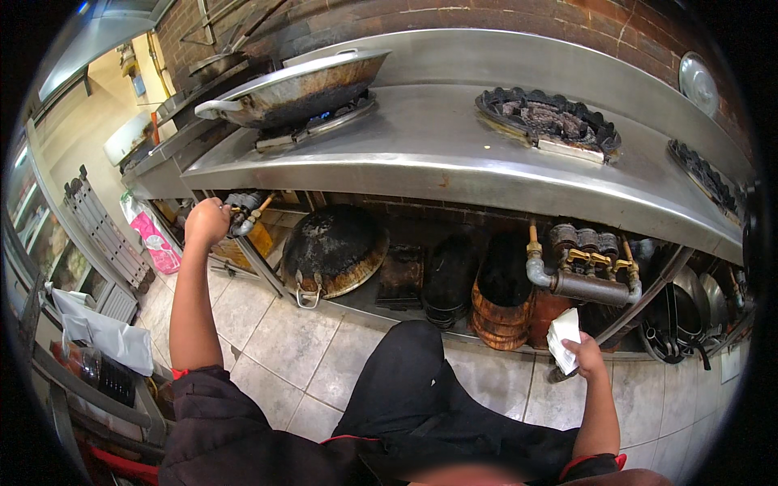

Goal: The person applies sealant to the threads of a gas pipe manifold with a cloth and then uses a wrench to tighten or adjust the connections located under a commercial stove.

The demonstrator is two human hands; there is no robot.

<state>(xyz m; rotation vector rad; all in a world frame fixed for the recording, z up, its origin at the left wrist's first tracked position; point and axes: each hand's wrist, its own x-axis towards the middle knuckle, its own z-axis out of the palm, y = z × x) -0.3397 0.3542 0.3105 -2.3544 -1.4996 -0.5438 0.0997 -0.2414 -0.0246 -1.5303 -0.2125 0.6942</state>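
Observation:
My left hand [208, 223] is closed at the gas valves [241, 207] under the left end of the steel stove; its fingertips are partly hidden there. Above it, a large wok [300, 89] with loop handles sits on a burner, where a small blue flame [322, 117] shows under its base. In my right hand [585, 356] is a folded wad of white paper napkins [563, 334], held low in front of the stove. Brass valves on a second gas pipe [596, 285] are just above that hand, apart from it.
A bare burner [555, 117] sits mid-stove, with another [705, 174] at far right. Below are a blackened upturned wok [334, 251], stacked dark pans [450, 279] and hanging pans [685, 316]. A rack with a white bag [105, 332] stands left; tiled floor [284, 356] lies beneath.

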